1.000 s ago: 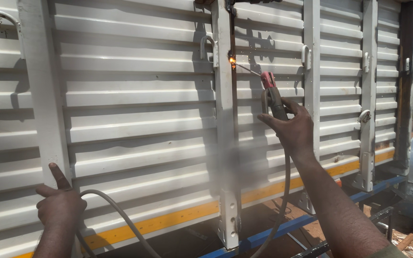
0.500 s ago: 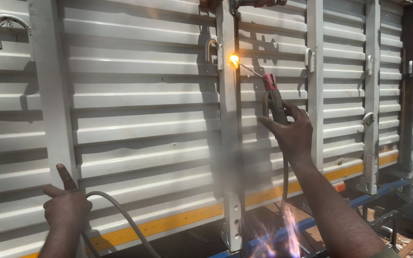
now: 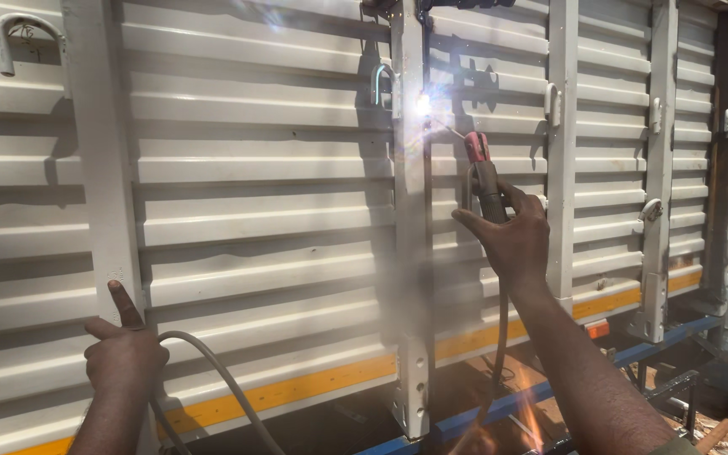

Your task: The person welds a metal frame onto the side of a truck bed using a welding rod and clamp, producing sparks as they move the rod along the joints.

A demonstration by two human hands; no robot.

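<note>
My right hand [image 3: 511,240] grips a welding electrode holder [image 3: 484,173] with a red head, its rod tip touching a white vertical post [image 3: 410,253] where a bright white arc [image 3: 423,104] burns. Smoke hangs in front of the post below the arc. My left hand [image 3: 124,354] is low on the left, thumb up, closed around a grey welding cable [image 3: 221,379] that curves down and right. Both hands work against a white ribbed metal truck side panel [image 3: 254,194].
More white posts [image 3: 559,152] with latch hooks [image 3: 652,209] line the panel. A yellow stripe [image 3: 297,389] and blue frame rail [image 3: 650,345] run along the bottom. Orange sparks or flare [image 3: 528,413] show near the ground. A curved handle [image 3: 12,38] is at upper left.
The arc has brightened from a small orange glow to a white flash. My right hand has stayed at the post, and my left hand keeps its grip on the cable.
</note>
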